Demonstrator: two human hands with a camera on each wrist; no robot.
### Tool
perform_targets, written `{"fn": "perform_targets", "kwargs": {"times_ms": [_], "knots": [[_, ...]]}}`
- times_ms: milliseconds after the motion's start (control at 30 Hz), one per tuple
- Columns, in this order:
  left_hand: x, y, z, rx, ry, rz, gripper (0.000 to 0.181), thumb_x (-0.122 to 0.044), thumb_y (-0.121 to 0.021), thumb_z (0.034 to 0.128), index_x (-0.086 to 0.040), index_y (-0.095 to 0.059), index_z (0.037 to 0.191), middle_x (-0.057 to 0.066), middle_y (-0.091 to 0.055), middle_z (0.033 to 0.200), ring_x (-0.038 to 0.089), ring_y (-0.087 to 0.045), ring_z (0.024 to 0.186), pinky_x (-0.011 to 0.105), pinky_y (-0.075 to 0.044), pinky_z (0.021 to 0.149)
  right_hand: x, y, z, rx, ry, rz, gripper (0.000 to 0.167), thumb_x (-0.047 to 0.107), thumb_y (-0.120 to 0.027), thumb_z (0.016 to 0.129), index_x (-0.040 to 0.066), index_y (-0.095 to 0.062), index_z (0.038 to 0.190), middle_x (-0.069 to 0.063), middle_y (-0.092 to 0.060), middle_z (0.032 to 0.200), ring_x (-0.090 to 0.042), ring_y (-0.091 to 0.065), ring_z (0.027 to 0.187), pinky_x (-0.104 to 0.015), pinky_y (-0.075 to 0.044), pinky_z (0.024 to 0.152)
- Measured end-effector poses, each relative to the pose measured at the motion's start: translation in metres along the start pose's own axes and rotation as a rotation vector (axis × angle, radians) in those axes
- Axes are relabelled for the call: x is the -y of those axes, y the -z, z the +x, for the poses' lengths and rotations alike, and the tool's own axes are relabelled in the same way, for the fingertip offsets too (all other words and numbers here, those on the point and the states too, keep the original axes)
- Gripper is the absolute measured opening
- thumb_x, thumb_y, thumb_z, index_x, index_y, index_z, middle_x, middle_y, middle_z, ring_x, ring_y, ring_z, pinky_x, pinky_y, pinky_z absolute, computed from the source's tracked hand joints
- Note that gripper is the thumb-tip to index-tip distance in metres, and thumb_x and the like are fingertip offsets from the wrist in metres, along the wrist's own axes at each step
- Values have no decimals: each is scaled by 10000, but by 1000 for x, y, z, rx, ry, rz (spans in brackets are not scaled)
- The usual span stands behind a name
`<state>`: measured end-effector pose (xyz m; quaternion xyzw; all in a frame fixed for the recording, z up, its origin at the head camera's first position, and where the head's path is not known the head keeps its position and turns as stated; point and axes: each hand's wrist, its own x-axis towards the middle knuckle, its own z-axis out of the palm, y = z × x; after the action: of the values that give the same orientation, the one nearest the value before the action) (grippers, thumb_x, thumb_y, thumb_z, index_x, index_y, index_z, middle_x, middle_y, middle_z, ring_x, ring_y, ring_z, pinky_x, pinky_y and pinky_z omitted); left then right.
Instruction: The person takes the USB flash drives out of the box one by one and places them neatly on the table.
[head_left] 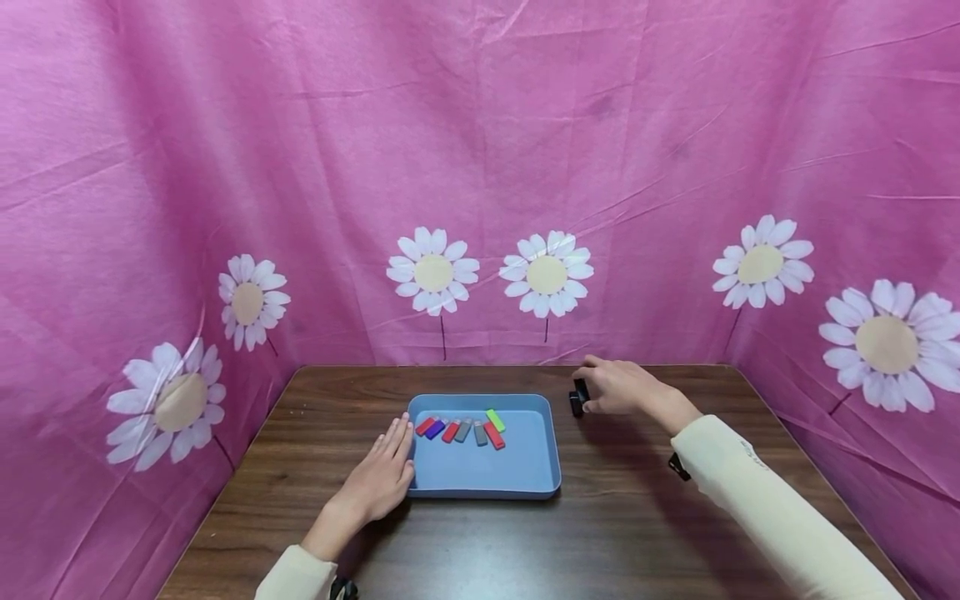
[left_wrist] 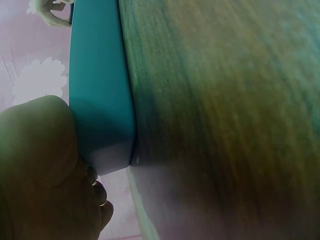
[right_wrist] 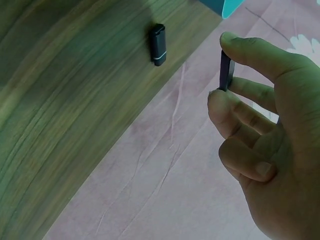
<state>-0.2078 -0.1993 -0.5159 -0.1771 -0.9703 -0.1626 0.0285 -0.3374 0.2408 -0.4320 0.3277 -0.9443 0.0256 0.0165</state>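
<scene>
My right hand (head_left: 618,387) pinches a slim black USB flash drive (right_wrist: 226,70) between thumb and fingertips, above the table to the right of the tray. A second black flash drive (right_wrist: 158,45) with a thin pale band lies on the wood just below it. My left hand (head_left: 378,479) rests with straight fingers along the left side of the blue tray (head_left: 517,479). Inside the tray lies a row of flash drives: red ones (head_left: 493,436), a purple one (head_left: 435,429), grey ones (head_left: 480,434) and a bright green one (head_left: 495,420) at the right end.
The brown wooden table (head_left: 480,550) carries the tray near its back middle. A pink curtain (head_left: 495,150) with printed white daisies encloses the back and both sides. Dark wrist devices (head_left: 678,467) show at the sleeves.
</scene>
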Motion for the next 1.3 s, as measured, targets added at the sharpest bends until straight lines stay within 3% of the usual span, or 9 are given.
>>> {"fn": "perform_targets", "kwargs": {"times_ms": [267, 500, 867, 1300], "knots": [[-1, 3, 1, 62, 40, 25, 622, -214, -457, 1120, 83, -289, 1640, 230, -203, 1766, 399, -210, 1647, 564, -257, 1328, -13, -5, -6, -13, -28, 2, 581, 321, -899, 830, 55, -721, 1315, -115, -654, 1201, -297, -715, 835, -542, -625, 784], [-3, 3, 1, 51, 35, 29, 610, -199, -462, 1115, 88, -309, 1631, 236, -220, 1760, 406, -230, 1640, 565, -269, 1323, -22, -11, -10, 15, -90, 25, 573, 321, -885, 861, 51, -710, 1334, -135, -653, 1250, -326, -728, 922, -569, -618, 838], [-1, 1, 1, 42, 34, 25, 609, -192, -462, 1110, 91, -313, 1629, 236, -215, 1761, 409, -230, 1639, 566, -268, 1322, -32, -19, -9, 5, -109, 54, 612, 328, -884, 858, 41, -691, 1364, -179, -638, 1343, -374, -741, 951, -614, -607, 880], [-2, 2, 2, 44, 37, 11, 610, -188, -460, 1107, 94, -312, 1628, 240, -214, 1760, 419, -228, 1638, 576, -269, 1319, -35, -36, -5, 50, -141, 64, 614, 319, -883, 860, 35, -684, 1366, -235, -612, 1419, -399, -733, 1050, -607, -600, 899]]}}
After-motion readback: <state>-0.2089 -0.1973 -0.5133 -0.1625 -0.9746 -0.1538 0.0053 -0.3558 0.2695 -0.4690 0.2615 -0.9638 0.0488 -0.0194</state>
